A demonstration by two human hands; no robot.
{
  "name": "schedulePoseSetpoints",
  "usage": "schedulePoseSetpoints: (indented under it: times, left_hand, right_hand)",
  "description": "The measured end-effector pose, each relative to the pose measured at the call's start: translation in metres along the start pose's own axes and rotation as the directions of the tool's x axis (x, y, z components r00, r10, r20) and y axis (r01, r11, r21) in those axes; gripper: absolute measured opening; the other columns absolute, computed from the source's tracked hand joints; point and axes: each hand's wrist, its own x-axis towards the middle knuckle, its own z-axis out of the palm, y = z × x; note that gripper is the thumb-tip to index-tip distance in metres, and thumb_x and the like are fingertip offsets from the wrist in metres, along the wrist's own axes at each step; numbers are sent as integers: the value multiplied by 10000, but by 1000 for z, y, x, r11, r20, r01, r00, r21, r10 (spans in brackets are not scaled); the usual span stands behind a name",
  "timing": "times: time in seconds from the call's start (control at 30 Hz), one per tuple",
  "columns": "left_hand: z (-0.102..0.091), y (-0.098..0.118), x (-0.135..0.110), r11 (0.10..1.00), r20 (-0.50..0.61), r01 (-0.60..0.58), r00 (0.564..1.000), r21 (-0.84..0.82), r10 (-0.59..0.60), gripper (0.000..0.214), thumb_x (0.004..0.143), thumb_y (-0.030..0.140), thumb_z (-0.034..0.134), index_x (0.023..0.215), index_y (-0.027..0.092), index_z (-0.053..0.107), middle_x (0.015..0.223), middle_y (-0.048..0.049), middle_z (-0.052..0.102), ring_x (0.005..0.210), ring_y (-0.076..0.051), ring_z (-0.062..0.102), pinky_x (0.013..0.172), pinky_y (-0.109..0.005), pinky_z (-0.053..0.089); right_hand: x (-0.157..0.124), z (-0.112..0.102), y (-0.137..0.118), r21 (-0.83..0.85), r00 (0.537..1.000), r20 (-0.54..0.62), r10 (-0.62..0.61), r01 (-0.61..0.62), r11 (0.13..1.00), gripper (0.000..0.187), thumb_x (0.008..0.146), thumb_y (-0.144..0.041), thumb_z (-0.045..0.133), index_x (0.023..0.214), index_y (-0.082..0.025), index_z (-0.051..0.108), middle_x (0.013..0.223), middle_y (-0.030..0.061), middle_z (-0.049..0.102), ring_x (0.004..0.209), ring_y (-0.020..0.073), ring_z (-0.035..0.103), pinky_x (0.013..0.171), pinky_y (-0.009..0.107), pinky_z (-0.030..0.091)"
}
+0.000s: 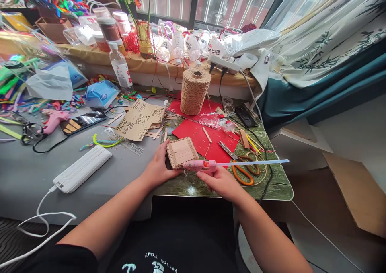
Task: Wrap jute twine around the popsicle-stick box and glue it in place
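Observation:
My left hand (157,165) is closed on the left side of a small square wooden tray (181,150), its rim trimmed with twine. Fingers of my right hand (221,182) wrap round a pink hot glue gun (199,166), from whose back a long clear glue stick (253,162) sticks out to the right. The gun's nozzle lies at the tray's near edge; whether it touches is hard to see. Behind the tray stands a big spool of twine (196,92). Orange-handled scissors (243,166) lie to the right, close to my right hand.
Red sheets (221,142), a loose wooden stick (207,135) and cables lie beyond my hands. To the left are sandpaper (141,120), a white power bank (83,169), another pink glue gun (54,119) and a water bottle (120,68). A power strip (224,64) rests on the sill.

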Motion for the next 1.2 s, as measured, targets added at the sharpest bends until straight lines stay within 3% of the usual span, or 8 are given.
schedulePoseSetpoints:
  times: [0.23,0.4,0.57,0.63,0.73,0.93,1.03,1.2]
  left_hand:
    - [0,0,-1,1000,10,-6,1000,26,5,1307,689,486,921,1662,307,66,1664,-179,307,1539,-389,360,1260,-587,328]
    - [-35,10,10,994,151,-91,985,53,82,1322,722,613,864,1680,291,11,1741,-192,117,1610,-431,156,1271,-646,254]
    - [-46,80,49,938,88,-330,943,108,321,493,982,464,629,1434,274,574,1483,-115,575,1419,-301,504,1217,-536,382]
    - [-30,118,66,899,180,-427,896,99,406,291,1020,406,573,1228,258,713,1238,-80,720,1199,-247,644,1092,-445,491]
    - [-1,165,89,829,378,-555,785,76,491,287,1032,402,551,1123,258,782,1106,-60,777,1038,-225,697,972,-382,518]
    - [20,197,114,960,700,-275,695,48,164,247,925,474,688,1016,286,820,880,20,812,688,-147,713,677,-250,486]
    - [18,193,114,982,739,-184,666,33,100,251,914,487,687,946,270,811,715,30,772,619,-141,701,629,-246,464]
    - [14,188,107,990,722,-140,687,16,85,267,909,497,668,915,257,784,645,30,742,603,-151,697,586,-247,449]
  right_hand:
    - [3,5,14,65,999,-46,8,-5,998,459,935,-545,660,1263,-231,729,588,-40,515,492,135,508,492,255,451]
    - [1,4,16,120,997,-75,4,5,993,416,903,-532,701,1186,-230,749,554,-41,541,486,144,515,503,263,445]
    - [-2,3,15,91,994,-108,14,-4,996,344,893,-495,720,1113,-231,732,548,-57,546,493,133,524,517,240,431]
    - [-2,5,17,72,992,-121,34,-25,997,294,902,-485,709,1036,-224,710,539,-61,532,491,128,523,510,230,424]
    - [-1,7,19,35,987,-146,68,-63,997,266,916,-463,686,932,-200,648,539,-59,534,492,130,547,509,225,427]
    - [-3,5,16,-54,986,-158,61,-71,996,243,926,-415,658,947,-173,671,584,-13,599,526,162,604,506,249,430]
    - [-3,4,15,-20,990,-143,3,-6,1000,289,932,-419,648,1090,-180,684,676,5,647,524,159,592,502,261,443]
    - [-2,7,15,13,987,-161,-12,15,1000,383,927,-406,657,1251,-202,643,789,16,689,509,140,573,491,258,448]
